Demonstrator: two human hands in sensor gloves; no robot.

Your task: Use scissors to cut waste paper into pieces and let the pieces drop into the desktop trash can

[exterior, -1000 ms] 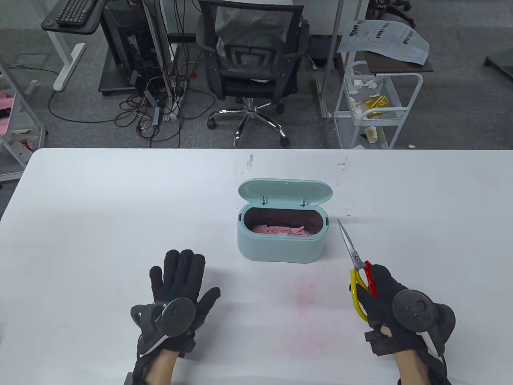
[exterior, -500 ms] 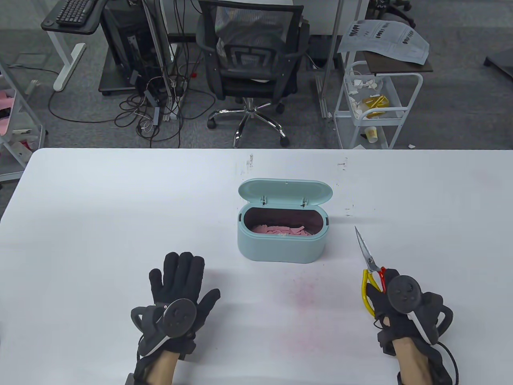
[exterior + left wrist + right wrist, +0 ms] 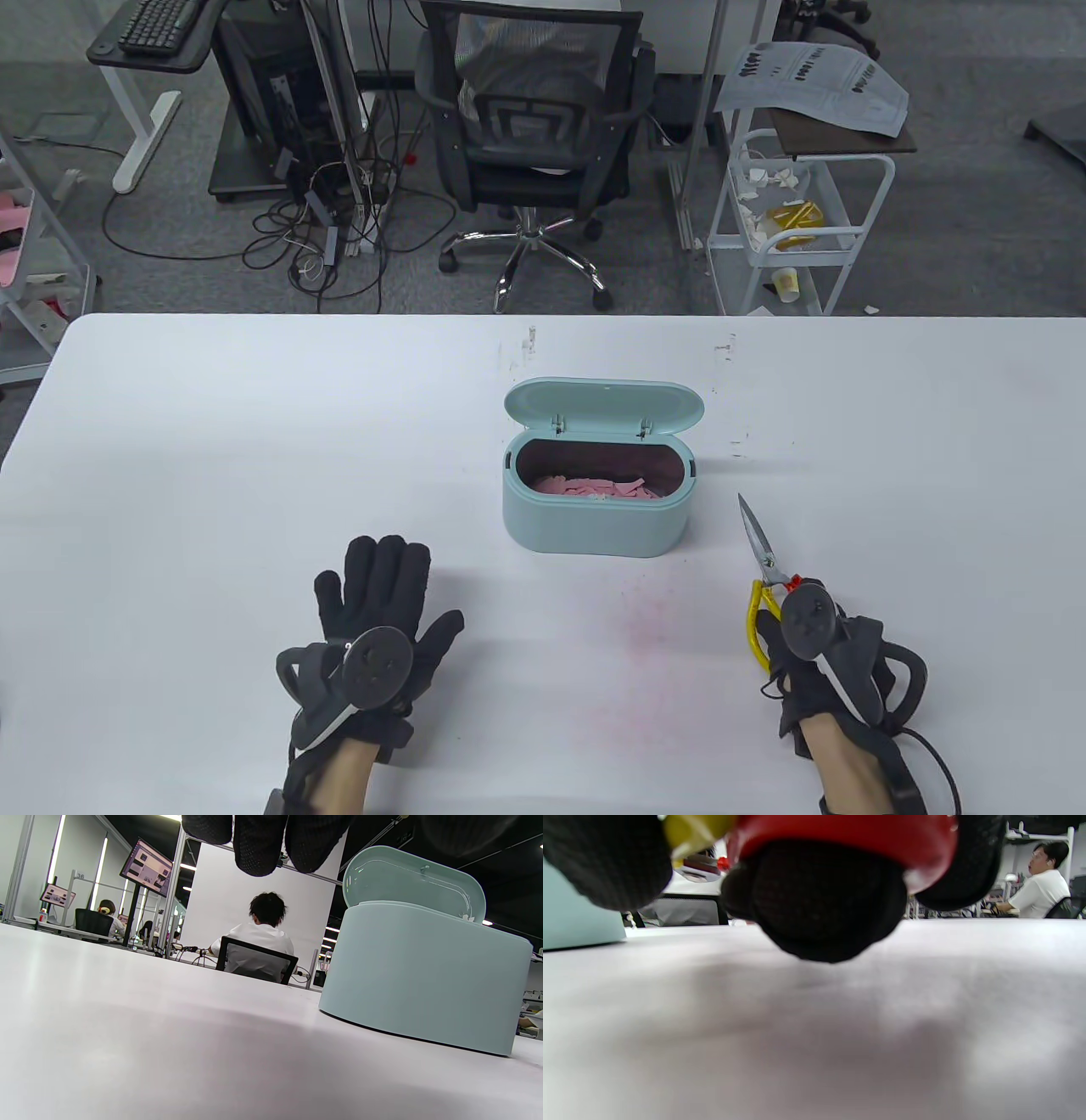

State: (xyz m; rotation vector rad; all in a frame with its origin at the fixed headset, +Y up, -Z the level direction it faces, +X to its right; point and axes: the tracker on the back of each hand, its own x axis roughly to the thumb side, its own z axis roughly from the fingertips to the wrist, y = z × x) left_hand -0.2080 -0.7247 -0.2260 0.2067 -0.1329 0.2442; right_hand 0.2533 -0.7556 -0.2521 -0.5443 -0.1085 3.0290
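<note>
1. Mint-green desktop trash can [image 3: 596, 509] sits mid-desk in the table view, lid [image 3: 604, 406] flipped up toward the far edge. Pink paper pieces [image 3: 596, 487] lie inside it.
2. Same view: left hand [image 3: 373, 611] lies flat on the white desk [image 3: 170, 475] near the front edge, left of the can and well apart from it. Its fingers [image 3: 383, 564] are straight and spread, holding nothing. Tracker [image 3: 373, 666] sits on the back of the hand.
3. Same view: right hand [image 3: 810, 654] is near the front edge, right of the can, curled through the handles of the scissors [image 3: 761, 569]. Yellow loop shows on the left, a bit of red beside it. Blades are together and point toward the far edge, tip close to the can's right end but not touching. A faint pink smear [image 3: 640, 628] marks the desk between the hands.
4. Left wrist view: camera sits low at desk level. Three black fingertips [image 3: 258, 844] hang in at the top, nothing in them. Can wall [image 3: 424, 976] stands to the right with the raised lid behind it. Background has a seated person [image 3: 258, 938] and monitors.
5. Right wrist view: gloved fingers [image 3: 814, 895] wrap the red handle [image 3: 848, 834], with the yellow handle [image 3: 695, 830] at top left. They hang just above the desk; whether they touch it I cannot tell. A strip of the can shows at the left edge.
</note>
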